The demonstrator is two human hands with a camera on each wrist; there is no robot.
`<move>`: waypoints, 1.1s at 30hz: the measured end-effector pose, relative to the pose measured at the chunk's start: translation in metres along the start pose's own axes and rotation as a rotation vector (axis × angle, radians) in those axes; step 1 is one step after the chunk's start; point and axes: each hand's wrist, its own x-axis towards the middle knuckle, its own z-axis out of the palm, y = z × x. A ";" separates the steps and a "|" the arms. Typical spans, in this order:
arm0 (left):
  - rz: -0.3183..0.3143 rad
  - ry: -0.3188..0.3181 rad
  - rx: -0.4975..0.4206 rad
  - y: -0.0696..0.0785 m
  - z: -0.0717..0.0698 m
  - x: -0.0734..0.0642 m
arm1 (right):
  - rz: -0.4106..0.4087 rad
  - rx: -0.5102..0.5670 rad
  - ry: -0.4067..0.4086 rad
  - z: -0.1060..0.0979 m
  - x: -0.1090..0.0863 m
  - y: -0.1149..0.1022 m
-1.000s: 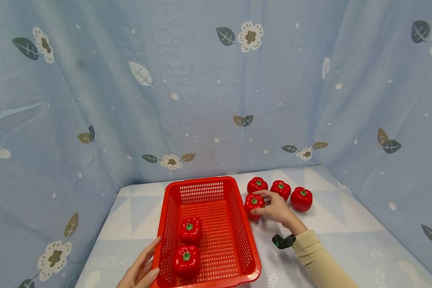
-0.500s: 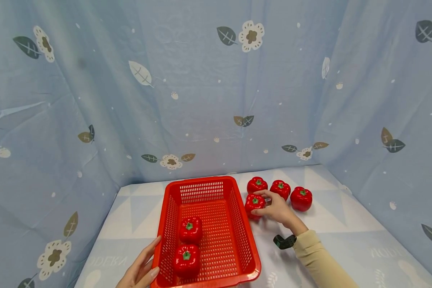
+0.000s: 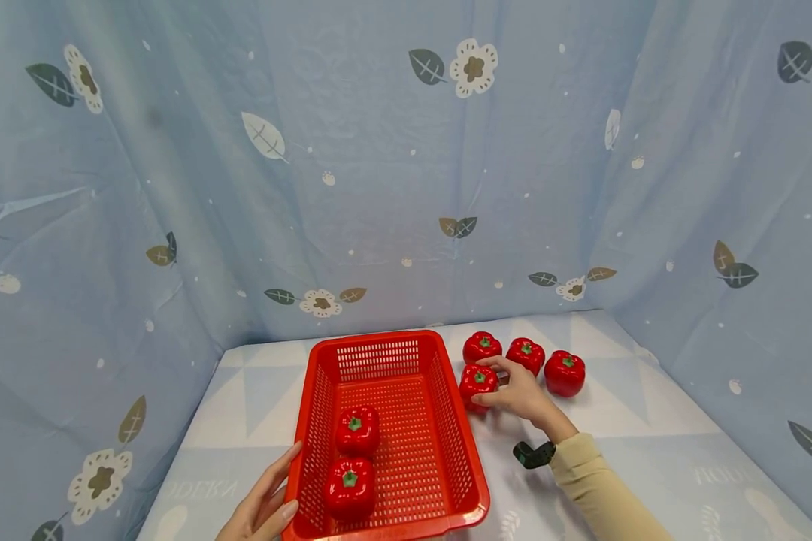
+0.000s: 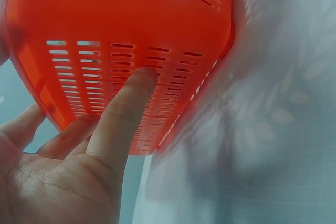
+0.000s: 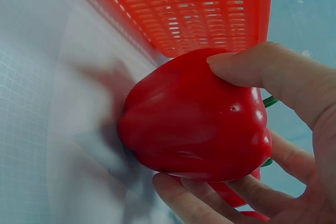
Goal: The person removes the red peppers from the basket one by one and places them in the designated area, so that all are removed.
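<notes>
My right hand [image 3: 516,392] holds a red bell pepper [image 3: 477,382] beside the right wall of a red plastic basket [image 3: 477,492]. In the right wrist view the thumb lies on one side of this glossy pepper [image 5: 194,119] and the fingers on the other. Its green stem shows past the thumb. At the basket's left side is my left hand [image 3: 262,500], its fairly straight fingers against the slotted wall. One fingertip presses among the slots of the basket wall [image 4: 121,14] in the left wrist view. Two red peppers, one behind [image 3: 358,432] the other [image 3: 349,490], lie inside the basket's left half.
Behind the held pepper sits another red pepper [image 3: 482,346]. Two more, a middle pepper [image 3: 525,355] and a right-hand pepper [image 3: 565,374], stand beyond the right hand. A dark strap-like object [image 3: 534,454] is at the right wrist. Patterned blue curtain [image 3: 406,165] encloses the table [image 3: 622,466].
</notes>
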 end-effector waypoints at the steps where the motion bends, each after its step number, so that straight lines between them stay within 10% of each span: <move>1: 0.004 -0.004 0.003 0.000 0.000 0.000 | -0.007 -0.007 0.001 0.000 0.000 0.000; 33: 0.028 0.007 0.027 -0.001 0.000 0.000 | -0.148 -0.094 -0.009 -0.014 -0.005 -0.007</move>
